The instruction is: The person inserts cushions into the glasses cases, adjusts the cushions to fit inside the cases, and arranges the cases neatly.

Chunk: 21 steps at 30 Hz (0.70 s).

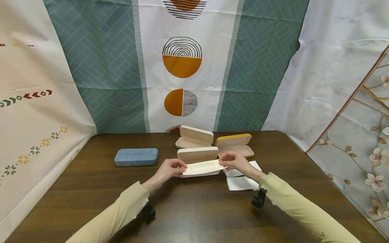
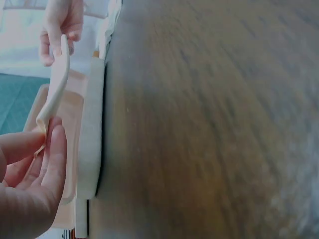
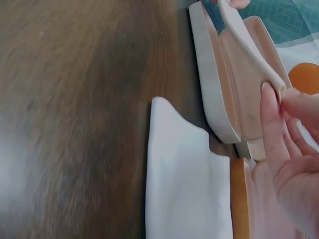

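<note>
A patterned curtain backdrop (image 1: 103, 50) hung behind a dark wood table (image 1: 194, 209), where a folded cream cloth (image 1: 203, 167) spanned the gap btwn the L hand (image 1: 170, 168) & R hand (image 1: 238, 163), just above an open white case (image 1: 197, 149). Chief risk, by the look of it: only the ends were held, so a slipped pinch could've let the folds come undone or an end flop over the case's front rim. Uneven hands might've skewed the cloth, & a low R wrist could've dragged the white cloths (image 1: 242, 184) beneath. An open yellow case (image 1: 233, 137) nr the R fingers also risked a bump. Both sleeved forearms (image 1: 121, 209) reached fwd & inward; each hand pinched 1 end, thumb against fingers w/ only cloth btwn, the R end appearing slightly higher or farther off.
</note>
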Tool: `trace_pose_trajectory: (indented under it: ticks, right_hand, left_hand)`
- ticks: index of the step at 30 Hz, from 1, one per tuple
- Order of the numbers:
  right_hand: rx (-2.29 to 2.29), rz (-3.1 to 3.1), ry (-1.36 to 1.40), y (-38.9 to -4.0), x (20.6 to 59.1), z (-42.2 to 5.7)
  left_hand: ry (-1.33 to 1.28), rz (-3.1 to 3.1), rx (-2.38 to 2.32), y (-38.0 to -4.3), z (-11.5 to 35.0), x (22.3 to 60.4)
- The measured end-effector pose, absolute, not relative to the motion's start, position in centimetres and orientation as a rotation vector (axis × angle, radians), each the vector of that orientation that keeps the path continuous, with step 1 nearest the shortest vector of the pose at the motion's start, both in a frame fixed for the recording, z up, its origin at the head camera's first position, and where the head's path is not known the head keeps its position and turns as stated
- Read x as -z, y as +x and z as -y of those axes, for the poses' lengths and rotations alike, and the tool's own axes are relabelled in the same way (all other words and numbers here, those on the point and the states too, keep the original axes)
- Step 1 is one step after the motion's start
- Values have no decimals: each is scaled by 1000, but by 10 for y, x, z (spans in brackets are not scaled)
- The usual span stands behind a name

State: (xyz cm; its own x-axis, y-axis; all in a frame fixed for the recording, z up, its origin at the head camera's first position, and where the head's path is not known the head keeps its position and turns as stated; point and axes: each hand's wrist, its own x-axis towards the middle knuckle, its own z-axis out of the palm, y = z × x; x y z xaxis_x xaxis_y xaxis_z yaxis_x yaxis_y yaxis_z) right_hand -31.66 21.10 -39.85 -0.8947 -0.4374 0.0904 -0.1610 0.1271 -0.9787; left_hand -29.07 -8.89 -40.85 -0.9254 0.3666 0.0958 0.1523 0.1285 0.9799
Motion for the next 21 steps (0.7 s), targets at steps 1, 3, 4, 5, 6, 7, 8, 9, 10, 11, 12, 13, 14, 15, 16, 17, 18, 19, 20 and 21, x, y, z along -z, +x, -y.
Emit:
trace_pose_trajectory:
  ticks: [1, 3, 4, 5, 6, 7, 8, 9, 10, 11, 12, 13, 14, 15, 16, 17, 18, 19, 20, 21]
  right_hand:
    - [1855, -2190, -576, -318, 400, -209]
    - [1850, -2211, -549, -320, 402, -205]
    - [1843, -2223, -539, -322, 403, -203]
    - [1834, -2232, -532, -323, 404, -201]
    - [1820, -2247, -535, -324, 405, -199]
    - [1807, -2261, -532, -325, 405, -198]
    - [1799, -2271, -527, -326, 406, -197]
    - [1790, -2285, -524, -327, 406, -196]
    - [1783, -2295, -519, -328, 406, -195]
    - [1777, -2304, -517, -328, 406, -194]
    - [1770, -2314, -518, -329, 406, -194]
    - [1766, -2320, -516, -329, 406, -193]
    - [1760, -2326, -511, -329, 406, -193]
    - [1750, -2331, -518, -329, 406, -193]
    - [1742, -2331, -524, -329, 406, -193]
    - [1733, -2332, -533, -329, 406, -192]
    - [1724, -2335, -546, -329, 406, -192]
    - [1715, -2340, -555, -329, 406, -192]
    - [1703, -2350, -564, -329, 406, -192]
    - [1689, -2363, -578, -329, 407, -192]
  left_hand:
    - [502, -2250, -1899, -292, 89, 410]
    - [472, -2279, -1900, -294, 90, 412]
    - [461, -2289, -1900, -295, 91, 413]
    - [448, -2297, -1900, -296, 91, 413]
    - [436, -2302, -1900, -297, 91, 414]
    - [419, -2306, -1900, -298, 92, 414]
    - [407, -2309, -1900, -299, 92, 415]
    - [396, -2318, -1898, -300, 92, 415]
    - [380, -2336, -1890, -301, 92, 415]
    - [364, -2365, -1878, -302, 92, 414]
    - [351, -2397, -1863, -303, 92, 414]
    - [334, -2428, -1847, -304, 92, 413]
    - [318, -2458, -1828, -305, 92, 413]
    - [301, -2488, -1805, -305, 92, 412]
    - [285, -2516, -1780, -306, 92, 412]
    - [274, -2537, -1758, -306, 92, 411]
    - [266, -2548, -1741, -306, 92, 411]
    - [263, -2555, -1727, -307, 92, 411]
    - [265, -2566, -1711, -307, 93, 411]
    - [272, -2574, -1698, -307, 93, 411]
